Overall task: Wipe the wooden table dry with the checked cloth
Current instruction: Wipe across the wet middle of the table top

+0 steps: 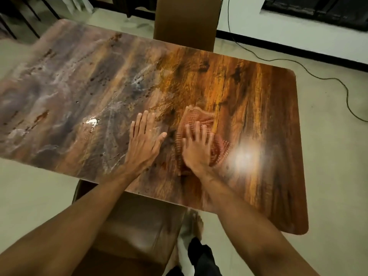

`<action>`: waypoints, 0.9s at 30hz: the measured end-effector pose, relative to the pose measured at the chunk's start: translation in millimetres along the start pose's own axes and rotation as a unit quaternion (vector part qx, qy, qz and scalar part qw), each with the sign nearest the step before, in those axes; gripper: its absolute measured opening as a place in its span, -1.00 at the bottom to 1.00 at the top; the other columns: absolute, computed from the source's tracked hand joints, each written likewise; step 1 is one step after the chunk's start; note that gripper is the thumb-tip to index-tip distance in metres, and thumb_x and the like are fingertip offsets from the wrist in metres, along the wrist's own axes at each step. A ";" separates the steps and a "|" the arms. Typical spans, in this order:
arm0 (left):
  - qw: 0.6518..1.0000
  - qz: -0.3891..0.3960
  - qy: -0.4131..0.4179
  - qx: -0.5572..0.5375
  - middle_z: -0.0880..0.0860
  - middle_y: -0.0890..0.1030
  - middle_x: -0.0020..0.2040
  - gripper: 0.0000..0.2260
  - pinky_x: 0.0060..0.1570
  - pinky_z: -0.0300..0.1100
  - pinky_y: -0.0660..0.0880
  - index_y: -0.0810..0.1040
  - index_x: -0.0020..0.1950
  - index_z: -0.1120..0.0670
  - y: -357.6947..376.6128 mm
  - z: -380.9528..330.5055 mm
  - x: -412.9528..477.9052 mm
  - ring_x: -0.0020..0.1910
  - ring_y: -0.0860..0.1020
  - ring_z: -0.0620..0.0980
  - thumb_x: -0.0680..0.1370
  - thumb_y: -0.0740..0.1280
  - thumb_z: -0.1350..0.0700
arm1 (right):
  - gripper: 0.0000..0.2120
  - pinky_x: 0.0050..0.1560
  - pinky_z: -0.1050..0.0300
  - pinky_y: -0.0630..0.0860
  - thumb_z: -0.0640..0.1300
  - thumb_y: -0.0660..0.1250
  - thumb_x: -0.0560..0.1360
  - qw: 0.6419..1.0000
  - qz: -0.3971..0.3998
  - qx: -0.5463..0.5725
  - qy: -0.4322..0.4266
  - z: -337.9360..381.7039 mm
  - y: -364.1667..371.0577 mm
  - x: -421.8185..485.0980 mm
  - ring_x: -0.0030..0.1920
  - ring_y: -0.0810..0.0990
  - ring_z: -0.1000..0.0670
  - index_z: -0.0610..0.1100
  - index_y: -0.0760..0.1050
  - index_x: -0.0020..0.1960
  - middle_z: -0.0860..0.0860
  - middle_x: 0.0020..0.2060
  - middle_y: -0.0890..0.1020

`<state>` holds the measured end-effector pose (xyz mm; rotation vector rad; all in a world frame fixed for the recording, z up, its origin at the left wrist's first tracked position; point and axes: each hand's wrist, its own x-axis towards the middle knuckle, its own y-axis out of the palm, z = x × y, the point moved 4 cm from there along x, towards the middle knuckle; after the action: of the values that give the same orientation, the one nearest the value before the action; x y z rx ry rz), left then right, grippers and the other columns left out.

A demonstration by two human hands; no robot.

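The wooden table [258, 108] fills the middle of the view, glossy, with wet streaks and droplets across its left half. A reddish checked cloth [199, 118] lies crumpled on the table near the front edge, blurred by motion. My right hand [196, 148] presses flat on the cloth with fingers spread. My left hand [144, 139] rests flat on the bare tabletop just left of the cloth, fingers apart, holding nothing.
A brown chair [135, 226] stands tucked at the near edge between my arms. Another chair back [185, 20] rises behind the far edge. A black cable [310, 73] runs over the pale floor at the right. A bright light reflection [247, 156] sits right of the cloth.
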<state>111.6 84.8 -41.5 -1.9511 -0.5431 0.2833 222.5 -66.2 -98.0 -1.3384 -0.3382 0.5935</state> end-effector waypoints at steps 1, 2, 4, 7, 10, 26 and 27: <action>1.000 0.004 0.004 0.001 0.08 -0.05 0.68 -0.32 0.60 0.04 -0.22 -0.03 0.66 0.08 -0.7 -1.4 -6.8 0.65 -0.15 0.02 0.64 -0.03 -0.25 | -0.45 0.62 -0.38 -0.10 0.11 -0.08 0.74 0.999 0.009 0.007 -0.051 23.6 6.5 -16.4 0.69 -0.06 -0.21 0.02 0.04 0.70 -0.09 0.70 0.01; 1.000 0.006 0.011 0.003 0.09 -0.05 0.67 -0.33 0.61 0.05 -0.21 -0.03 0.66 0.08 -0.3 -4.2 -13.9 0.65 -0.15 0.03 0.64 -0.02 -0.24 | -0.46 0.61 -0.38 -0.06 0.10 -0.07 0.75 0.993 0.015 0.009 -0.114 43.5 15.1 -36.1 0.69 -0.05 -0.21 0.01 0.08 0.70 -0.09 0.70 0.05; 1.000 0.011 0.020 0.010 0.11 -0.04 0.67 -0.33 0.61 0.07 -0.18 -0.03 0.66 0.09 0.3 -8.1 -24.9 0.65 -0.13 0.05 0.65 -0.03 -0.23 | -0.47 0.62 -0.35 0.00 0.10 -0.06 0.75 0.982 0.021 0.014 -0.189 55.9 26.3 -68.7 0.69 -0.01 -0.17 0.01 0.12 0.69 -0.04 0.69 0.09; 0.999 0.029 0.032 0.013 0.13 -0.03 0.67 -0.31 0.61 0.08 -0.17 -0.01 0.66 0.12 7.0 -23.9 -42.6 0.65 -0.11 0.07 0.63 -0.04 -0.26 | -0.47 0.64 -0.29 -0.02 0.13 -0.05 0.74 0.992 -0.001 0.027 -0.125 -4.2 16.7 -93.5 0.69 0.02 -0.13 0.05 0.12 0.68 0.01 0.69 0.09; 0.999 0.036 0.039 0.010 0.12 -0.03 0.67 -0.33 0.61 0.10 -0.15 0.00 0.66 0.11 13.5 -44.1 -60.2 0.65 -0.11 0.05 0.65 -0.02 -0.24 | -0.44 0.64 -0.31 -0.02 0.12 -0.03 0.73 0.999 -0.025 -0.017 0.043 -106.7 -1.8 -118.8 0.68 0.05 -0.16 0.02 0.10 0.69 -0.04 0.69 0.08; 0.991 0.067 0.116 -0.002 0.07 -0.06 0.67 -0.34 0.60 0.01 -0.24 -0.03 0.66 0.06 39.8 -145.3 -130.5 0.65 -0.16 0.00 0.66 -0.01 -0.24 | -0.42 0.62 -0.35 0.01 0.09 -0.03 0.70 0.966 -0.057 0.019 0.253 -220.2 -17.5 -250.3 0.67 0.07 -0.23 -0.03 0.14 0.69 -0.11 0.69 0.12; 0.991 0.068 0.116 0.000 0.06 -0.07 0.67 -0.34 0.59 0.00 -0.25 -0.03 0.66 0.05 38.1 -142.5 -132.5 0.65 -0.17 -0.01 0.66 -0.02 -0.25 | -0.42 0.61 -0.38 0.02 0.07 -0.01 0.69 0.963 -0.062 0.029 0.261 -210.4 -18.1 -251.2 0.66 0.08 -0.27 -0.04 0.16 0.68 -0.15 0.68 0.13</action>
<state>66.8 -107.2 -20.6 -1.9919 -0.2582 0.1377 139.7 -383.8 -99.3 -1.3513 0.0274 0.1291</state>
